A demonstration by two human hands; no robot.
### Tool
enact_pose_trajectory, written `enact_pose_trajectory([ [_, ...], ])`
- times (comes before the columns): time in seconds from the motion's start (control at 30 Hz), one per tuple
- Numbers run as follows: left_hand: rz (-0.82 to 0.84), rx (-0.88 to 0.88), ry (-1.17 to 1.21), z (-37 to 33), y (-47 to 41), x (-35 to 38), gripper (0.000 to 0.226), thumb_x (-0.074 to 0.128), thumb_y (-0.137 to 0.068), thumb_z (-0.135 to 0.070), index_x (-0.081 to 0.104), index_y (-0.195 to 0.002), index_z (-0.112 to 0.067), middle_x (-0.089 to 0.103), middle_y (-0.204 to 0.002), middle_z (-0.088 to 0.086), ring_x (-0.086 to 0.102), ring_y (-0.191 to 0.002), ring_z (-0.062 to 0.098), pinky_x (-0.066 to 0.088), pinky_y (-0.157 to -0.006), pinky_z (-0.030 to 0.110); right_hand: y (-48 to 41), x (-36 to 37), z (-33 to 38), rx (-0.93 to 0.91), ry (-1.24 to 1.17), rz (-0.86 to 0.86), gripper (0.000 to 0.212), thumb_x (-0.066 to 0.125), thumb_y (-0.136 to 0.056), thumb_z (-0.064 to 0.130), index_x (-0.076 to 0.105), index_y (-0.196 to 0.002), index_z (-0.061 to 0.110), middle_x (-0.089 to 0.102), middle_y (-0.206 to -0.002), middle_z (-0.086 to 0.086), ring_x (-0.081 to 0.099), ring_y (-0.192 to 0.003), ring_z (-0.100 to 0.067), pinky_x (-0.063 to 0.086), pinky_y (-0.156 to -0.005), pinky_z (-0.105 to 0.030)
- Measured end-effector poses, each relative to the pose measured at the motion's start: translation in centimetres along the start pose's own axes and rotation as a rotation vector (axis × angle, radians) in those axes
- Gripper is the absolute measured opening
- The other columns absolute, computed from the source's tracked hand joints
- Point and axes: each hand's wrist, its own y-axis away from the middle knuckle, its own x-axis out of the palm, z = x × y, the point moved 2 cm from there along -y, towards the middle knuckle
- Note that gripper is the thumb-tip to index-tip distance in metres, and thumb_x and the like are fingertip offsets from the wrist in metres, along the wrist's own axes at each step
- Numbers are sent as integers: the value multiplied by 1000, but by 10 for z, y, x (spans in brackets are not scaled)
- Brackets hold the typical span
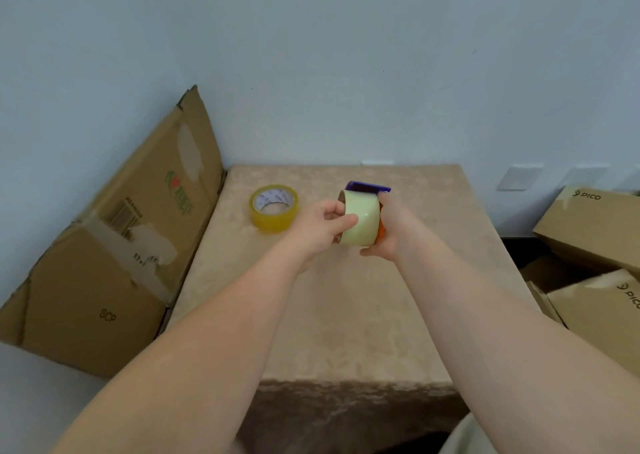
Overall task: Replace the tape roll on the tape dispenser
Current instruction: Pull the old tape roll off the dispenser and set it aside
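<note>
Tape rolls: two. Pale roll (360, 219) at frame centre, yellow roll (274, 207) left of it. Tape dispenser (367, 187): one, purple and orange, centre. Hands: two, left hand (320, 230) and right hand (393, 228). Cardboard boxes: three, flattened box (114, 245) at left, two Pico boxes (588, 225) at right edge. Table (346, 315): one.

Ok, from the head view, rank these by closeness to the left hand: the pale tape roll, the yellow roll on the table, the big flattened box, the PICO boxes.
1. pale tape roll, in the left hand's fingers.
2. yellow roll, just left on the table.
3. flattened box, far left.
4. PICO boxes, far right; nearly tied with 3.
</note>
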Motion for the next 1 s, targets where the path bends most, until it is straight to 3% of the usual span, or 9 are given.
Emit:
enact_pose_trajectory([
  [0.13, -34, -19, 3, -3, 1, -13, 10, 62, -85, -11, 60, -84, -21, 60, -80, 3, 56, -74, 16, 43, -66, 24, 4, 11, 1, -21, 61, -34, 42, 38, -94, 44, 56, -121, 18, 64, -117, -8, 60, -100, -32, 36, -87, -49],
  [0.2, -43, -49, 6, -5, 3, -21, 10, 61, -86, -12, 60, -93, -20, 59, -82, 1, 57, -81, 19, 43, -69, 27, 6, 17, 0, -39, 71, -24, 33, 39, -94, 41, 58, -109, 19, 65, -105, -6, 60, -91, -28, 39, -84, -41],
  [0.33, -16, -137, 79, -8, 9, -36, 11, 58, -88, -13, 59, -95, -23, 64, -92, -1, 61, -91, 18, 50, -76, 35, 14, 32, -2, -78, 84, 13, 27, 40, -96, 36, 55, -82, 20, 60, -79, -2, 55, -65, -20, 41, -59, -29],
  [0.43, -29, -173, 118, -6, 10, -44, 7, 59, -87, -18, 59, -90, -24, 64, -104, 4, 62, -101, 23, 54, -78, 42, 16, 41, -4, -102, 125, 23, 27, 40, -96, 36, 54, -80, 21, 59, -78, -1, 54, -65, -18, 40, -58, -28],
  [0.7, -55, -216, 109, 7, -7, -43, 4, 59, -88, -20, 58, -92, -19, 65, -105, 8, 63, -96, 25, 55, -81, 44, -4, 42, -10, -118, 147, 12, 21, 42, -95, 32, 56, -85, 20, 60, -81, -1, 55, -67, -19, 44, -62, -30],
  [0.87, -82, -246, 144, 8, -22, -46, 4, 56, -90, -18, 56, -87, -20, 64, -97, 6, 62, -81, 19, 52, -64, 33, -25, 52, -6, -78, 131, 20, 27, 46, -93, 37, 59, -109, 19, 65, -100, -5, 61, -84, -25, 51, -79, -38],
  [1.0, -125, -277, 161, 7, -33, -65, 4, 55, -90, -18, 55, -94, -19, 63, -107, 8, 61, -96, 26, 51, -69, 36, -37, 76, -1, -67, 111, 47, 22, 44, -95, 35, 59, -96, 19, 64, -87, -3, 61, -74, -21, 50, -66, -33],
])
